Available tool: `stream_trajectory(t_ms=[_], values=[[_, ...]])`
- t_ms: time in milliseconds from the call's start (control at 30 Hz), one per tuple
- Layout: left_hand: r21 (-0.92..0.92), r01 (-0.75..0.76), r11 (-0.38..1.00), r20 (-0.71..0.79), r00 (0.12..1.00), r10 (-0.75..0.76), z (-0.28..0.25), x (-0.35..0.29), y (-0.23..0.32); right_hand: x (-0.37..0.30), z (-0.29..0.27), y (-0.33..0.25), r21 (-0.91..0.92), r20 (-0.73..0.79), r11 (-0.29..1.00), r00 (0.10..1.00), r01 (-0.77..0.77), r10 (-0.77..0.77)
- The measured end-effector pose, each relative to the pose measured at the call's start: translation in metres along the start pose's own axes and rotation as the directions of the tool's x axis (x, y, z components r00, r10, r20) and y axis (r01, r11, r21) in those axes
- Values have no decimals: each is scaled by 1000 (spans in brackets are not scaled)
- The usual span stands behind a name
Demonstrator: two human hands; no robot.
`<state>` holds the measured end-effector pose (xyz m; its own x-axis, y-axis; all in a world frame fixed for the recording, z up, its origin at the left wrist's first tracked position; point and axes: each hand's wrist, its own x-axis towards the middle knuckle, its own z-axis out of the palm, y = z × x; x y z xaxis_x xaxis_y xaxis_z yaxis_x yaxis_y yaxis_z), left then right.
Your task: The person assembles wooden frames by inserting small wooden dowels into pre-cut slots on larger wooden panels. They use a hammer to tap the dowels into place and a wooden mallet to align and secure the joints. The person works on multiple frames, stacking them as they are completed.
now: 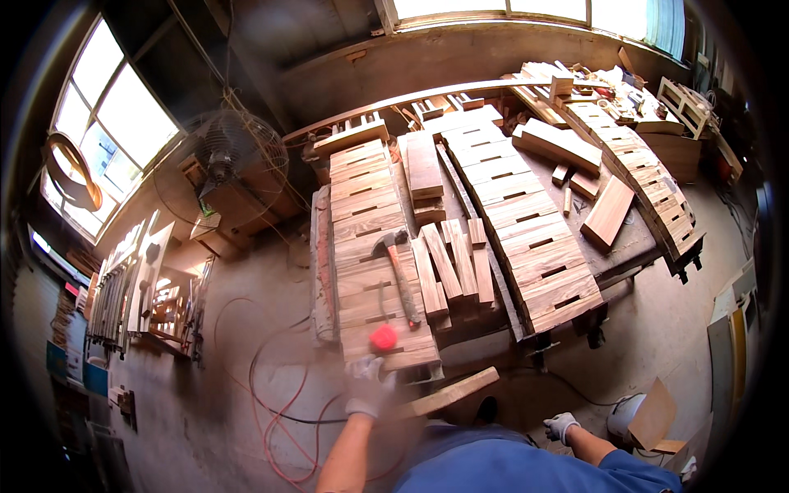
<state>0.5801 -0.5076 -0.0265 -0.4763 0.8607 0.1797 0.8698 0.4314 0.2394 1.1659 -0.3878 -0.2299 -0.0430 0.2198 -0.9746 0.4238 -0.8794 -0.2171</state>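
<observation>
My left hand [367, 383], in a white glove, is smeared by motion at the near end of the left row of wooden pieces [367, 289]. Just beyond its fingers shows a round, bright red thing [383, 337], too blurred to name; I cannot tell whether the hand touches it. A hammer [400, 275] with a reddish handle lies across the same row, its head at the far end. My right hand [561, 427], also gloved, hangs low beside my body with its fingers curled in, and no object shows in it.
A second slotted row [523, 222] and a third curved row [637, 164] stand to the right. Loose blocks [456, 259] lie between rows. A board [452, 392] juts out near my waist. Hoses [279, 419] cross the floor; a fan [220, 156] stands at left, a bucket [626, 415] at right.
</observation>
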Motion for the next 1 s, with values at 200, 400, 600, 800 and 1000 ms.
stream_trajectory(t_ms=[200,400,600,800,1000], values=[[41,-28,999,33,999,26,-3,-3,-8,-28,45,-23,-103,-143,971,963,217,-230],[-53,-18,998,278,960,32,-16,-4,-14,-36,102,-67,-59,-518,826,690,561,-506],[-203,-224,953,318,906,280,-35,0,-43,-148,226,-142,-511,-503,481,205,713,-839],[-256,-329,909,372,834,407,-42,2,-56,-236,350,-170,-567,-264,171,19,806,-964],[-270,-327,906,413,811,415,-37,2,-58,-257,389,-193,-678,5,-94,-124,729,-992]])
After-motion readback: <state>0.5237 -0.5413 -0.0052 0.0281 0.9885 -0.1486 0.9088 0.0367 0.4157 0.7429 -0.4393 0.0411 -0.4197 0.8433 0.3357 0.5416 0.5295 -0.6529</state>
